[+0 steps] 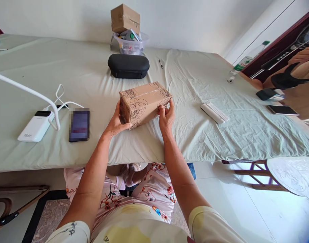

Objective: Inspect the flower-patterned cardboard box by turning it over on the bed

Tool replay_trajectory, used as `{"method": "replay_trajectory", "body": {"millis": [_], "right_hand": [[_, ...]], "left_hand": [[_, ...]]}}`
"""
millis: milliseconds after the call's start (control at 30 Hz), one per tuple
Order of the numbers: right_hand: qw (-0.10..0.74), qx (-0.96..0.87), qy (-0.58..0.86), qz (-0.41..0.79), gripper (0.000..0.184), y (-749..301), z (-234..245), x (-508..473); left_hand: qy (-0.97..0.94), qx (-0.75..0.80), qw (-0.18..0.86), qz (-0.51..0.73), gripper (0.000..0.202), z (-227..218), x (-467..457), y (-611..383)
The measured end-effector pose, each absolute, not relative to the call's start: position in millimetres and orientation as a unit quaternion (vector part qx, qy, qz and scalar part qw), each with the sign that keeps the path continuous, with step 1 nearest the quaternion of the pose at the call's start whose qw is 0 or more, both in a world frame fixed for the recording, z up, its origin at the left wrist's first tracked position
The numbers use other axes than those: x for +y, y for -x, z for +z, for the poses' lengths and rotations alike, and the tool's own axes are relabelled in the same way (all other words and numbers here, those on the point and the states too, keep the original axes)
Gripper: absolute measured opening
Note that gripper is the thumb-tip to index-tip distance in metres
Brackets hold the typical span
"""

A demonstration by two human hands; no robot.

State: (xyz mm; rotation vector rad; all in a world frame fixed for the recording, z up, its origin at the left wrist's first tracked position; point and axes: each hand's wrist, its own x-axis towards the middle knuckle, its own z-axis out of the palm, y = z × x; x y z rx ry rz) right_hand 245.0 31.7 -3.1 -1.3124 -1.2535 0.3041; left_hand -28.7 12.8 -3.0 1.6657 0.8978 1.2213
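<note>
The table point(207, 141), draped in a pale green sheet, carries a cardboard box point(144, 103), a black zip case point(128, 65), a white power bank point(35, 126), a phone point(79, 125) and a clear plastic tub point(131, 46).

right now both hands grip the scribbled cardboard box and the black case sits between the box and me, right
Not quite. The head view shows the black case lying beyond the cardboard box, farther from you, not between the box and you. The rest holds: the left hand and the right hand both grip the scribbled box, one at each end.
</note>
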Motion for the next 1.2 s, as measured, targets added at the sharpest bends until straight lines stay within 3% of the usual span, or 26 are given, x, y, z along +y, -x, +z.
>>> {"method": "replay_trajectory", "body": {"millis": [100, 200, 367, 533, 833, 1067, 1200], "right_hand": [[0.571, -0.544, 0.595, 0.158, 0.066, -248.3, -6.4, 35.8], [0.542, -0.548, 0.620, 0.149, 0.061, -249.5, -6.3, 36.2], [0.576, -0.579, 0.569, 0.098, 0.052, -243.8, 4.5, 27.6], [0.615, -0.596, 0.500, 0.128, 0.050, -237.8, 10.9, 20.4], [0.616, -0.600, 0.485, 0.159, 0.054, -229.0, 8.6, 19.0], [0.609, -0.610, 0.479, 0.166, 0.054, -227.9, 6.0, 19.7], [0.609, -0.605, 0.486, 0.167, 0.056, -226.0, 2.2, 21.4]], "left_hand": [[-0.625, 0.386, 0.438, 0.519, 0.125, -7.6, 15.6, 29.4], [-0.593, 0.416, 0.406, 0.557, 0.105, -3.5, 15.1, 29.4], [-0.535, 0.482, 0.355, 0.596, 0.081, 3.6, 10.6, 30.9], [-0.492, 0.509, 0.341, 0.619, 0.088, -2.4, 13.6, 26.7], [-0.536, 0.376, 0.317, 0.686, 0.080, -3.7, 19.1, 20.4], [-0.575, 0.412, 0.287, 0.646, 0.102, -10.2, 17.7, 25.1], [-0.542, 0.433, 0.313, 0.649, 0.104, -8.8, 17.5, 21.4]]}}
